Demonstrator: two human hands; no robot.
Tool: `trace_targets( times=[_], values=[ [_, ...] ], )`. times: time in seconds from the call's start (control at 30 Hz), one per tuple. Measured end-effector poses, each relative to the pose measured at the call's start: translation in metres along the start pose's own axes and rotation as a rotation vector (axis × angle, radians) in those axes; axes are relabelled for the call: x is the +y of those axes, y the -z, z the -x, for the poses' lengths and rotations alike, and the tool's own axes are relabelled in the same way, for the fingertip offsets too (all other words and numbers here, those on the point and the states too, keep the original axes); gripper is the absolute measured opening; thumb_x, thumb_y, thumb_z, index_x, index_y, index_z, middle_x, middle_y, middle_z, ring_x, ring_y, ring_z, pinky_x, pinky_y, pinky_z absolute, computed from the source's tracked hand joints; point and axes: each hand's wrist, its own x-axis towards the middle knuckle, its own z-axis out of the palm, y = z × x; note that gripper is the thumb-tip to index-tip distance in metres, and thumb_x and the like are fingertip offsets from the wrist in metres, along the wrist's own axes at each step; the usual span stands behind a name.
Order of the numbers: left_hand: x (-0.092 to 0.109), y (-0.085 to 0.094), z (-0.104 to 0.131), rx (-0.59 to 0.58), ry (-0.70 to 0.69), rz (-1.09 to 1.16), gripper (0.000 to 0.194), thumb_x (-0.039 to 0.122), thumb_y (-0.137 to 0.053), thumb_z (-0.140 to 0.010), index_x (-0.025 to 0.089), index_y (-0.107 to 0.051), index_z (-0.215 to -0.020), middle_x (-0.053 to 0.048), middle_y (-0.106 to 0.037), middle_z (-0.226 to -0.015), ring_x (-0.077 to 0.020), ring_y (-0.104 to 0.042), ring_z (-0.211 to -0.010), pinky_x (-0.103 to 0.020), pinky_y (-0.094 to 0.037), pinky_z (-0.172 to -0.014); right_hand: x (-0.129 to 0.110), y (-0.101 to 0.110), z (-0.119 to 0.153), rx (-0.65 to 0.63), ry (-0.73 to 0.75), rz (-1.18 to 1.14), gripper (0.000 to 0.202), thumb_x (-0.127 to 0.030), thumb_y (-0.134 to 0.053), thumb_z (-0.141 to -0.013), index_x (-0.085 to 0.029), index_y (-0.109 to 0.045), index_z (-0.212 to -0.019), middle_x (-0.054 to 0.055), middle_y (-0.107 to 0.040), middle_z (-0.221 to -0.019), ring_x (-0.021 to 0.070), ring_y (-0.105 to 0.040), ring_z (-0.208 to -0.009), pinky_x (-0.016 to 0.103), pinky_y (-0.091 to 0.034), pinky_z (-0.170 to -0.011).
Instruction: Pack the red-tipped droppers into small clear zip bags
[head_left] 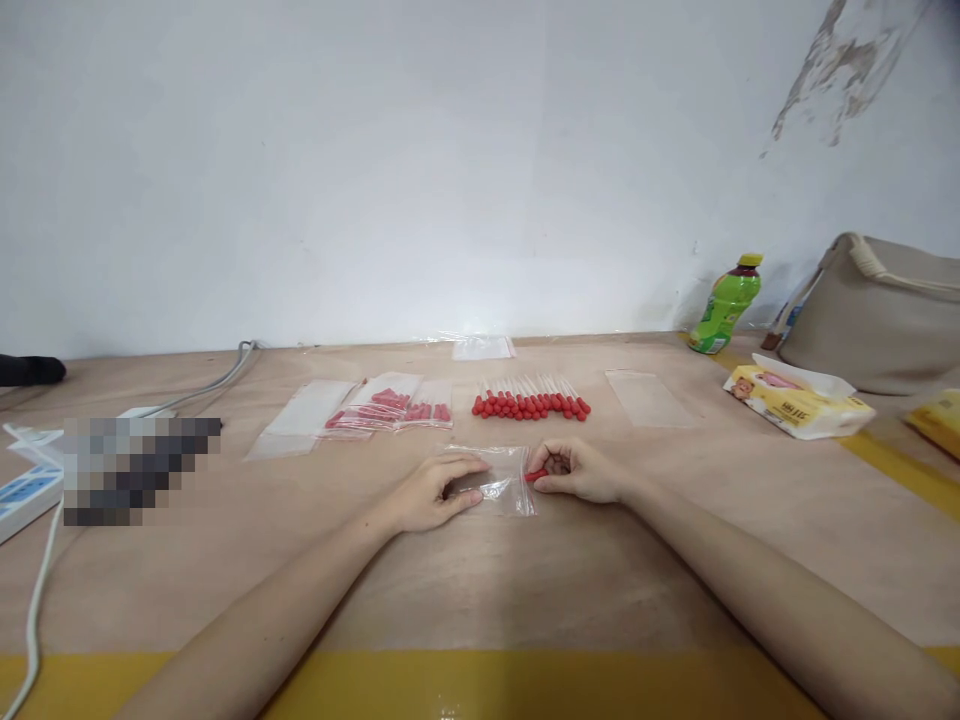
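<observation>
Tabletop [420, 590]: plastic bag [506, 468] between left hand [433, 494], spread, and right hand [586, 472], pinching 1 red piece [535, 476].

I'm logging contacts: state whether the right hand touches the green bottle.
No: the right hand holds a red item at the edge of the clear bag, apart from the green bottle.

No word or number can be read with certainty. The yellow-and-white tissue pack [799, 402] on the right of the worktop [465, 590] bears a short line of dark brown characters on its front side, set slantwise and too small and soft to make out; a bear's head is printed to the left of them. The green label of the bottle [726, 305] carries pale lettering, and a whitish patch low down holds marks like fine print, all too blurred to read.
</observation>
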Motion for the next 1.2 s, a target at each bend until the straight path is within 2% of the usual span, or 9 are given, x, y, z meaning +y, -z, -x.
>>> trace_targets(
  times=[0.1, 0.27, 0.33, 0.43, 0.53, 0.6, 0.77, 0.97, 1.2],
  values=[
    [-0.001, 0.001, 0.002, -0.012, 0.021, 0.038, 0.038, 0.036, -0.051, -0.083, 0.021, -0.052, -0.118, -0.006, -0.058, -0.117, -0.0202, -0.053, -0.108, -0.036, -0.040, -0.094, -0.003, 0.001, -0.001, -0.068, -0.048, 0.006, 0.024, -0.037, -0.069, -0.063, -0.018, -0.062, -0.075, -0.003, -0.058, -0.063, 0.0087, -0.046, -0.053, 0.021, -0.036, -0.048],
    [0.004, -0.007, -0.001, 0.035, 0.045, 0.034, 0.039, 0.036, -0.051, -0.082, 0.021, -0.053, -0.118, -0.007, -0.058, -0.117, -0.0217, -0.051, -0.109, -0.038, -0.039, -0.095, -0.009, -0.019, -0.004, 0.150, -0.020, 0.073, 0.020, -0.038, -0.067, -0.063, -0.018, -0.066, -0.066, -0.003, -0.056, -0.057, 0.0085, -0.044, -0.049, 0.021, -0.033, -0.045],
    [0.005, -0.010, -0.002, 0.055, 0.062, 0.021, 0.039, 0.036, -0.051, -0.083, 0.020, -0.052, -0.119, -0.008, -0.058, -0.117, -0.0217, -0.052, -0.108, -0.038, -0.039, -0.094, -0.011, -0.026, -0.005, 0.185, -0.045, 0.038, 0.019, -0.037, -0.066, -0.064, -0.019, -0.067, -0.069, -0.002, -0.058, -0.059, 0.0088, -0.046, -0.049, 0.021, -0.035, -0.045],
    [0.006, -0.013, -0.004, 0.074, 0.090, 0.000, 0.040, 0.036, -0.050, -0.083, 0.019, -0.052, -0.119, -0.008, -0.057, -0.118, -0.0213, -0.052, -0.108, -0.037, -0.040, -0.094, -0.015, -0.028, -0.004, 0.193, -0.152, -0.047, 0.024, -0.039, -0.062, -0.069, -0.019, -0.068, -0.079, -0.001, -0.062, -0.061, 0.0081, -0.047, -0.044, 0.020, -0.034, -0.041],
    [0.006, -0.014, -0.006, 0.085, 0.099, -0.007, 0.039, 0.036, -0.049, -0.084, 0.020, -0.051, -0.119, -0.008, -0.057, -0.118, -0.0218, -0.052, -0.107, -0.037, -0.040, -0.093, -0.019, -0.025, -0.003, 0.255, -0.274, -0.149, 0.030, -0.046, -0.057, -0.072, -0.016, -0.065, -0.075, 0.002, -0.062, -0.060, 0.0082, -0.049, -0.042, 0.019, -0.031, -0.036],
    [0.007, -0.014, -0.007, 0.088, 0.094, -0.004, 0.039, 0.036, -0.048, -0.084, 0.020, -0.051, -0.119, -0.008, -0.057, -0.118, -0.0219, -0.052, -0.108, -0.038, -0.040, -0.093, -0.021, -0.023, -0.003, 0.297, -0.304, -0.196, 0.031, -0.046, -0.061, -0.069, -0.015, -0.063, -0.073, 0.002, -0.062, -0.060, 0.0087, -0.051, -0.046, 0.020, -0.036, -0.040],
    [0.009, -0.013, -0.009, 0.126, 0.087, -0.022, 0.039, 0.034, -0.049, -0.083, 0.021, -0.048, -0.120, -0.008, -0.052, -0.121, -0.0214, -0.049, -0.109, -0.036, -0.040, -0.093, -0.020, -0.029, -0.004, 0.325, -0.258, -0.139, 0.028, -0.033, -0.075, -0.053, -0.016, -0.061, -0.068, -0.001, -0.062, -0.059, 0.0104, -0.053, -0.051, 0.023, -0.040, -0.048],
    [0.001, 0.001, -0.001, 0.056, 0.074, -0.026, 0.031, 0.037, -0.048, -0.084, 0.020, -0.055, -0.110, -0.006, -0.058, -0.107, -0.0180, -0.056, -0.093, -0.030, -0.045, -0.082, -0.018, -0.024, -0.004, 0.478, -0.274, -0.239, 0.023, -0.030, -0.073, -0.054, -0.016, -0.058, -0.062, 0.000, -0.063, -0.060, 0.0121, -0.055, -0.055, 0.025, -0.041, -0.055],
    [-0.009, 0.006, 0.003, 0.000, 0.005, 0.001, 0.031, 0.033, -0.047, -0.085, 0.020, -0.054, -0.113, -0.005, -0.059, -0.114, -0.0181, -0.050, -0.110, -0.032, -0.038, -0.095, -0.022, -0.019, -0.002, 0.474, -0.179, -0.198, 0.024, -0.036, -0.070, -0.057, -0.016, -0.060, -0.065, 0.000, -0.063, -0.064, 0.0127, -0.055, -0.061, 0.027, -0.041, -0.061]
  ],
)
